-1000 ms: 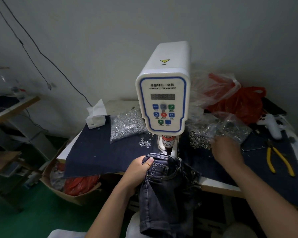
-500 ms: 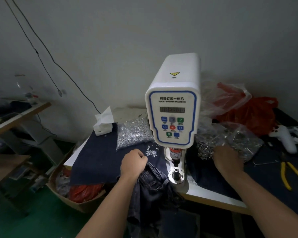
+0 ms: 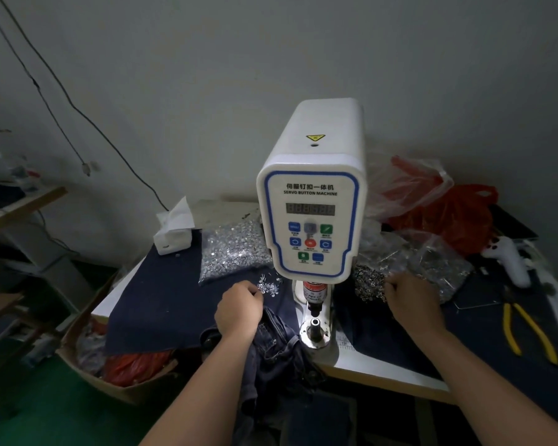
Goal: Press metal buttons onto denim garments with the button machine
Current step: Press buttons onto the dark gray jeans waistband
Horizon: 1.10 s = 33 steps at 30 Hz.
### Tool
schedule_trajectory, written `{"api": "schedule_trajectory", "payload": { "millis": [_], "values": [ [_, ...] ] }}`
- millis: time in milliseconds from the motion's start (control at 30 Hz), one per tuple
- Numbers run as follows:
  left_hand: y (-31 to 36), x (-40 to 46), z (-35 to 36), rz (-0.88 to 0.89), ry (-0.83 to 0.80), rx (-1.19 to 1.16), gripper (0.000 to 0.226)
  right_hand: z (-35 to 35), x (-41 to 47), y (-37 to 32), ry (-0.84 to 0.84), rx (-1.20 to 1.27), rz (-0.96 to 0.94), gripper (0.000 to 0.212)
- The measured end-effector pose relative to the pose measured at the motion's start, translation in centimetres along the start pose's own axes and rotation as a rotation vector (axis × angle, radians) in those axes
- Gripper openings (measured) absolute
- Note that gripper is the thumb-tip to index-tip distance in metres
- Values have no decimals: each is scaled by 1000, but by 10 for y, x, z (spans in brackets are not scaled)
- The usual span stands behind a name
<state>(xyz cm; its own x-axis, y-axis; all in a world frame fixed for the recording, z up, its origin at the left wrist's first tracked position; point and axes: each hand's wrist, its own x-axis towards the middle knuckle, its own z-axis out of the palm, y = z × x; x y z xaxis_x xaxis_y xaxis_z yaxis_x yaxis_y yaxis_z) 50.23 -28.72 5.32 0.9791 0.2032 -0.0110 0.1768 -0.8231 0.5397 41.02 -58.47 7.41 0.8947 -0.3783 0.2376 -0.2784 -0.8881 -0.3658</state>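
Note:
The white servo button machine [image 3: 313,220] stands at the table's middle, its lower die [image 3: 314,326] bare. A dark denim garment [image 3: 271,346] lies crumpled left of the die and hangs off the table's front edge. My left hand [image 3: 239,309] rests above the denim, its thumb and fingers pinched together at a small scatter of loose silver studs [image 3: 269,286]. Right of the machine, my right hand [image 3: 409,300] has its fingers curled into a pile of ring-shaped metal buttons [image 3: 368,284]. What sits between the fingertips is hidden.
A clear bag of silver studs [image 3: 232,252] and a tissue box [image 3: 173,236] sit at the back left on a dark cloth [image 3: 161,304]. Red plastic bags [image 3: 448,214], a white tool [image 3: 509,259] and yellow pliers [image 3: 525,329] lie right. A cardboard box [image 3: 87,352] stands on the floor left.
My left hand let go of the denim, which slid off the die, and moved up to the loose studs. My right hand stayed at the button pile. The camera tilted upward.

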Motion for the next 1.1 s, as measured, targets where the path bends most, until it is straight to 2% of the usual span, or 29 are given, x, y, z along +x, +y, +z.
{"api": "schedule_trajectory", "payload": {
  "millis": [67, 167, 400, 567, 700, 800, 900, 1100],
  "values": [
    [-1, -1, -2, -2, -2, -43, 9, -1, 0, 0, -9, 45, 34, 34],
    [-3, -4, -9, 9, 1, -123, 4, -2, -3, -2, 13, 263, 132, 21],
    [-12, -23, -25, 101, 17, -231, 7, -1, -27, -22, -140, 772, 274, 11],
    [-20, -44, -26, 164, 10, -324, 11, -2, -46, -51, -277, 1011, 344, 9],
    [-17, -61, -22, 201, 8, -322, 10, 2, -57, -70, -460, 1283, 541, 14],
    [-14, -71, -18, 223, 1, -334, 16, 2, -58, -79, -586, 1458, 673, 8],
    [-11, -80, -15, 237, 6, -306, 18, 0, -60, -84, -632, 1578, 764, 6],
    [-5, -90, -12, 264, -19, -316, 16, -2, -63, -84, -634, 1668, 857, 11]
  ]
}}
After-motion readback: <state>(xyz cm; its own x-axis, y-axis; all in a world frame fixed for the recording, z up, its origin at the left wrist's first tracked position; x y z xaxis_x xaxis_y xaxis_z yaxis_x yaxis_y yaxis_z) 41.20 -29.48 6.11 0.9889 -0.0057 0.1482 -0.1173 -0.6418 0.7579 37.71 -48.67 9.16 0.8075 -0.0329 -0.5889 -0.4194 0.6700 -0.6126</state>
